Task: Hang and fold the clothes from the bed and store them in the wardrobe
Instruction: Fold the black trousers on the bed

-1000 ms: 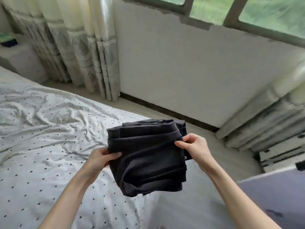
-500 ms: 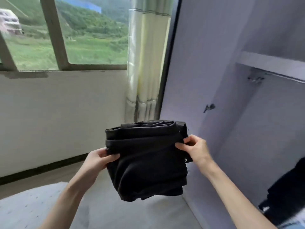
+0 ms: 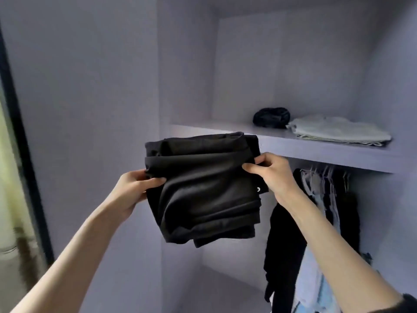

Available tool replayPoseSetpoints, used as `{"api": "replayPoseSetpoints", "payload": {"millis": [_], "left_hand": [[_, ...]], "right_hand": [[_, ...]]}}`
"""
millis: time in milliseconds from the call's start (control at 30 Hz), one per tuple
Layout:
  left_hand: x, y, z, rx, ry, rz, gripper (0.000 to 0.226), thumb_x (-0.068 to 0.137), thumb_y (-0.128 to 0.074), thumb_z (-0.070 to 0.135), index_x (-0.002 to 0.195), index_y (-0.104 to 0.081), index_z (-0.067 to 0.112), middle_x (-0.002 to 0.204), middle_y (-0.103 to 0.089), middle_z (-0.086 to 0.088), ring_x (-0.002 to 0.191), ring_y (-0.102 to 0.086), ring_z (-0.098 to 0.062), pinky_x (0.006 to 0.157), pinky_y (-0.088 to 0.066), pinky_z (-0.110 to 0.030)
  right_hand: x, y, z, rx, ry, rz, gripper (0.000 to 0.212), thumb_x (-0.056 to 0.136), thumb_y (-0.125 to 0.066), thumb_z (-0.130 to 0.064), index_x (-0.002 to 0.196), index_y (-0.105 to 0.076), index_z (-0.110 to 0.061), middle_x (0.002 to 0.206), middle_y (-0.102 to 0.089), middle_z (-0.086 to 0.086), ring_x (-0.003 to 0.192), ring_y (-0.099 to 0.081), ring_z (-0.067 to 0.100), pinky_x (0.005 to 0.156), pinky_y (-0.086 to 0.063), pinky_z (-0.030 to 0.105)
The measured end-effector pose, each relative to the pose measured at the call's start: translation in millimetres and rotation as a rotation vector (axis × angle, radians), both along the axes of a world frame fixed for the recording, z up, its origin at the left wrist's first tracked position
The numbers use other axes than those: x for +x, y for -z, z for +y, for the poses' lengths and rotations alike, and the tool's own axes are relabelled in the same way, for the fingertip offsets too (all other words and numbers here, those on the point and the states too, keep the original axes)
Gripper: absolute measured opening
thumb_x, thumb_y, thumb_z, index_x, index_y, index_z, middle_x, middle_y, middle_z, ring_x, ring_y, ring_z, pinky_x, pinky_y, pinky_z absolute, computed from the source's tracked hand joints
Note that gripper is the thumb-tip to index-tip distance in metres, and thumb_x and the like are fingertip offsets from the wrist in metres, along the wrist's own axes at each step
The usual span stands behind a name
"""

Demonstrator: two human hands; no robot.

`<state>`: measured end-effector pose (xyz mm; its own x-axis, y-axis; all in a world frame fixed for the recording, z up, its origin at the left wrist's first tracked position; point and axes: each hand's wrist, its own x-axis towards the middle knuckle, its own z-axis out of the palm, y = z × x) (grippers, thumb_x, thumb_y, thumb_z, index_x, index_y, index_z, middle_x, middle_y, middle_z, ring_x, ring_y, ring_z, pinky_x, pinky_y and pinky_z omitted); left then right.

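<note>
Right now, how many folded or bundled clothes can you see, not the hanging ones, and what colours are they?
Black: 2, the folded black garment held between the left hand and right hand, and the black bundle on the shelf.
Pale: 1, the light folded garment on the shelf beside that bundle.
Total: 3

The garment (image 3: 203, 188) hides the fingers of both hands behind it and part of the shelf (image 3: 316, 147) edge. Hanging clothes (image 3: 316, 222) run off the bottom edge. The curtain (image 3: 11, 199) is blurred.
</note>
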<state>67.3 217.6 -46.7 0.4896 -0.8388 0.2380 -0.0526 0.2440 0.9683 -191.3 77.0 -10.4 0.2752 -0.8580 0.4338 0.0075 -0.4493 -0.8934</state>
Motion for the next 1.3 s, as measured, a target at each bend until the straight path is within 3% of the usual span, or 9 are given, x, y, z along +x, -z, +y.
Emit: {"api": "replayPoseSetpoints", "payload": {"millis": [433,600,700,833,933,1033,1100,1200,1300], "left_hand": [[1.6,-170.5,-214.3,-0.151,0.371,-0.199,0.021,0.078,-0.073,0.015,0.099,-0.07,0.012,0.089,-0.074,0.006,0.076,-0.069,-0.006,0.059,-0.052,-0.016],[-14.5,-204.7,-301.3,-0.122,0.403,-0.193,0.026,0.074,-0.077,0.018,0.098,-0.068,0.01,0.093,-0.072,0.001,0.083,-0.067,-0.012,0.061,-0.052,-0.022],[-24.6,-209.4,-356.4,-0.047,0.398,-0.172,0.026,0.075,-0.076,0.015,0.098,-0.066,0.009,0.097,-0.069,-0.003,0.09,-0.064,-0.018,0.066,-0.051,-0.026],[-42.3,-179.5,-430.1,0.219,0.329,-0.236,0.006,0.088,-0.064,0.012,0.088,-0.059,0.009,0.09,-0.061,-0.005,0.075,-0.057,-0.017,0.06,-0.047,-0.025],[-51.7,-162.8,-458.7,0.317,0.207,-0.365,0.017,0.096,-0.047,0.011,0.08,-0.052,0.01,0.082,-0.051,-0.007,0.064,-0.047,-0.018,0.048,-0.044,-0.024],[-61.2,-175.7,-464.5,0.164,0.233,-0.475,0.025,0.101,-0.039,0.024,0.12,-0.054,0.018,0.109,-0.055,-0.004,0.096,-0.053,-0.021,0.078,-0.042,-0.027],[-70.7,-186.4,-457.6,0.069,0.333,-0.654,0.041,0.102,-0.033,0.037,0.139,-0.042,0.023,0.137,-0.046,0.002,0.127,-0.041,-0.016,0.098,-0.031,-0.025],[-91.1,-167.5,-453.8,0.043,0.501,-1.148,0.055,0.095,-0.027,0.057,0.146,-0.026,0.036,0.152,-0.025,0.012,0.138,-0.021,-0.006,0.106,-0.012,-0.019],[-105.9,-125.7,-459.4,0.17,0.38,-1.606,0.062,0.085,-0.024,0.073,0.142,-0.006,0.056,0.158,0.0,0.014,0.146,0.004,-0.018,0.115,0.002,-0.051]], "right_hand": [[-30.8,-145.3,-101.9,-0.195,0.358,-0.09,0.02,0.071,-0.079,-0.011,0.068,-0.06,-0.015,0.069,-0.061,-0.005,0.058,-0.058,0.002,0.049,-0.042,0.009],[-48.9,-178.7,-170.6,-0.189,0.399,-0.096,0.018,0.07,-0.079,-0.012,0.071,-0.061,-0.014,0.078,-0.066,0.0,0.07,-0.062,0.01,0.062,-0.047,0.02],[-56.1,-183.2,-227.1,-0.105,0.384,-0.112,0.018,0.07,-0.079,-0.009,0.076,-0.062,-0.011,0.082,-0.068,0.004,0.069,-0.064,0.011,0.055,-0.05,0.019],[-61.8,-151.6,-318.0,0.088,0.472,0.179,0.013,0.08,-0.072,-0.009,0.087,-0.062,-0.003,0.104,-0.062,0.011,0.096,-0.059,0.024,0.076,-0.05,0.028],[-61.8,-125.6,-353.5,0.118,0.535,0.492,0.028,0.087,-0.066,-0.029,0.07,-0.056,-0.008,0.079,-0.059,0.003,0.072,-0.054,0.015,0.055,-0.041,0.013],[-64.4,-125.5,-368.1,0.047,0.505,0.528,0.029,0.089,-0.063,-0.032,0.069,-0.06,-0.011,0.07,-0.056,-0.001,0.069,-0.053,0.013,0.061,-0.042,0.019],[-61.1,-131.1,-369.9,0.025,0.445,0.528,0.037,0.092,-0.057,-0.036,0.106,-0.066,-0.003,0.102,-0.065,0.004,0.097,-0.06,0.02,0.087,-0.046,0.029],[-51.4,-126.9,-370.3,-0.007,0.392,0.723,0.046,0.098,-0.041,-0.04,0.128,-0.056,-0.009,0.132,-0.056,0.008,0.12,-0.052,0.022,0.1,-0.039,0.029],[-53.4,-114.5,-375.6,0.038,0.38,0.813,0.047,0.102,-0.028,-0.038,0.133,-0.051,-0.011,0.139,-0.049,0.007,0.126,-0.045,0.022,0.104,-0.032,0.03]]}}
